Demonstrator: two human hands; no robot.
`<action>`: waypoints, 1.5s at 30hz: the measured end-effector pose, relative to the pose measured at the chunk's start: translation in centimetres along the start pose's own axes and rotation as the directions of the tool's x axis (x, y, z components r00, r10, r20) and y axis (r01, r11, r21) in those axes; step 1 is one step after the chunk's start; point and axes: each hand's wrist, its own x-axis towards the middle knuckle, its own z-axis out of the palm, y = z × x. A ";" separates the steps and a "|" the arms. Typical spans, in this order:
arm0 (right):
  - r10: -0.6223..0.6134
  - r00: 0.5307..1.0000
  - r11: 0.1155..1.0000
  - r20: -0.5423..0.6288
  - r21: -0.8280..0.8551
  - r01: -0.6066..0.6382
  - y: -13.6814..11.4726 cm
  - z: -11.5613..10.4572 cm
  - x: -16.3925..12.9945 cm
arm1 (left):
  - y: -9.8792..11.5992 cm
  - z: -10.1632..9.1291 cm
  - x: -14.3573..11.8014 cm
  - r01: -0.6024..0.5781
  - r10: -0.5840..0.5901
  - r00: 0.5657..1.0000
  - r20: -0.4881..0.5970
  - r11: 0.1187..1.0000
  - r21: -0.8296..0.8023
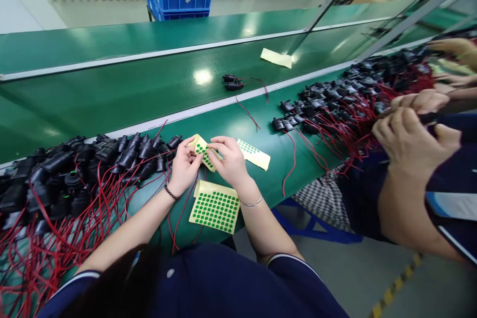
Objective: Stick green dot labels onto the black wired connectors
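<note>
- Two hands are shown above the near edge of the green workbench [238,124]: the left hand [184,166] and the right hand [231,159] are both closed in a pinch on one small sticker strip [203,151].
- The strip is held off the bench, just right of the connector pile [74,174] and directly above the full sticker sheet [215,207].
- The step in hand is judged to be the peeling of a single green dot from the strip; the right fingertips are set at its right edge.
- The next move is judged to call for a fine nail-tip lift of one dot while the left pinch keeps the backing taut.
- The strip is seen as pale yellow backing paper, slightly curled, with small green dots in rows; part of it looks bare.
- The full sheet lies flat on the bench, its dot grid seemingly complete; a partly used sheet [254,154] lies just right of the held strip.
- The pile is made up of black connectors with red wires trailing over the bench edge.
- A co-worker's hand [406,141] is seen well to the right of the strip, over a second heap [346,104] of like parts.
</note>
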 end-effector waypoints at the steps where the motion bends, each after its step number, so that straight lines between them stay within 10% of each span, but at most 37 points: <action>1: -0.008 1.000 1.000 -0.003 -0.012 0.008 -0.1 0.1 0.0 | -0.1 0.0 -0.1 -0.009 0.009 1.000 0.001 1.000 0.015; 11: 0.087 0.992 0.985 -0.088 0.153 -0.073 -0.4 0.0 0.0 | -0.3 -0.1 0.0 -0.048 0.049 0.998 -0.032 0.998 0.028; 18: 0.243 0.961 0.876 0.133 0.396 -0.277 0.8 0.6 -0.4 | -0.4 -0.3 -0.1 -0.098 0.097 0.994 -0.042 0.995 -0.021; 24: 0.403 0.913 0.911 -0.062 0.123 -0.394 2.8 -2.8 0.7 | -1.8 -0.8 -0.1 -0.141 0.141 0.990 0.009 0.986 0.086; 30: 0.578 0.816 0.780 0.004 -0.297 -0.551 7.6 -5.5 1.5 | -3.3 -1.0 -0.7 -0.392 0.311 0.918 0.248 0.809 0.437; 35: 0.513 0.858 0.799 0.010 -0.370 -0.473 11.1 -5.7 6.9 | -3.4 -0.7 -1.1 -0.601 0.450 0.799 0.399 0.614 0.511; 45: 0.445 0.885 0.777 0.136 -0.550 -0.306 16.9 -1.1 20.8 | -3.8 -1.1 -0.9 -0.555 0.473 0.831 0.294 0.665 0.499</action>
